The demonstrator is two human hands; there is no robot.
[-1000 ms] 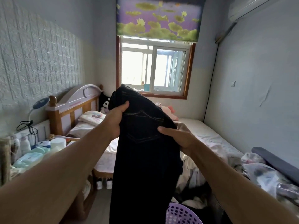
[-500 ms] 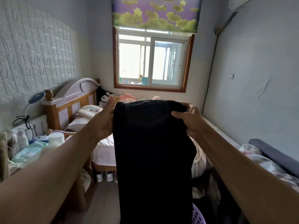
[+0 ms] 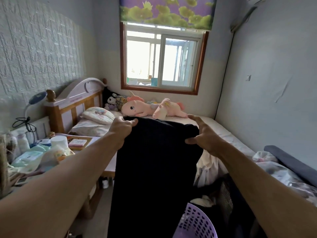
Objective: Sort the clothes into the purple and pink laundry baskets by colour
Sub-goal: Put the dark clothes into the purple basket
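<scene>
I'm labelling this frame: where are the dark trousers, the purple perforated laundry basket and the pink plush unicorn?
Dark trousers (image 3: 154, 165), head view, middle of the hanging cloth.
Purple perforated laundry basket (image 3: 197, 224), head view, its wall.
Pink plush unicorn (image 3: 137, 108), head view, its head.

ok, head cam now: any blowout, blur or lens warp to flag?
Head view: window panes blown out white; dark trousers held by left hand and right hand read near-black, little texture; wide-angle bends walls and stretches forearms; purple basket is cropped.

A wooden-framed bed (image 3: 223, 133) with a pale sheet carries a floral pillow (image 3: 97, 115), two pink plush unicorns (image 3: 137, 107) and crumpled white clothes (image 3: 208, 162) near its foot.
</scene>
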